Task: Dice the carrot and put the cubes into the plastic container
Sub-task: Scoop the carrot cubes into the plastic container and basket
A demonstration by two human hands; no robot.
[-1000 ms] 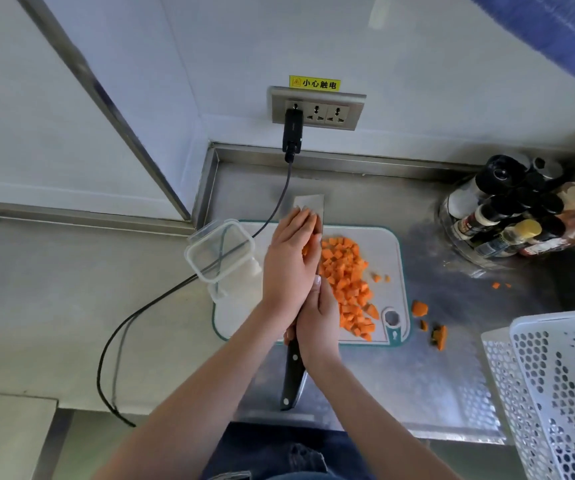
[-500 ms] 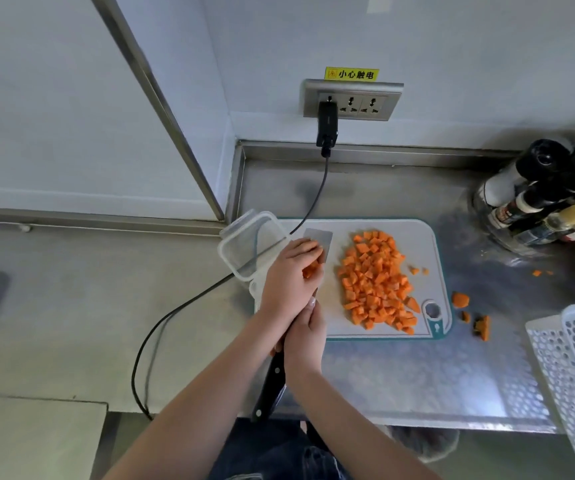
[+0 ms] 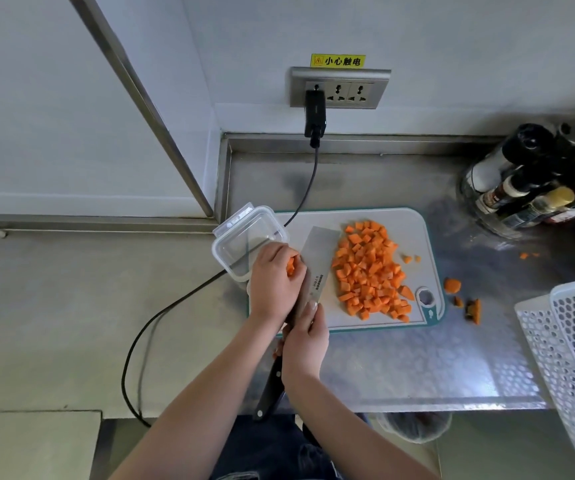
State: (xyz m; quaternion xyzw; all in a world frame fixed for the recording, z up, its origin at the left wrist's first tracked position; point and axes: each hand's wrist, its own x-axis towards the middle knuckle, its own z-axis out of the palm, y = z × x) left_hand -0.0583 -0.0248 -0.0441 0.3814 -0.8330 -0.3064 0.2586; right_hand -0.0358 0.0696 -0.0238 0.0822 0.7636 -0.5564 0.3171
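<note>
Carrot cubes [image 3: 371, 270], orange, blocky, heaped

Orange carrot cubes [image 3: 371, 270] lie heaped on the cutting board [image 3: 414, 223], just right of the clear plastic container [image 3: 244, 244].

A kitchen: a steel counter [image 3: 400, 368] carries a cutting board [image 3: 376, 216], with condiment bottles [image 3: 528, 188] at its back right corner.
</note>
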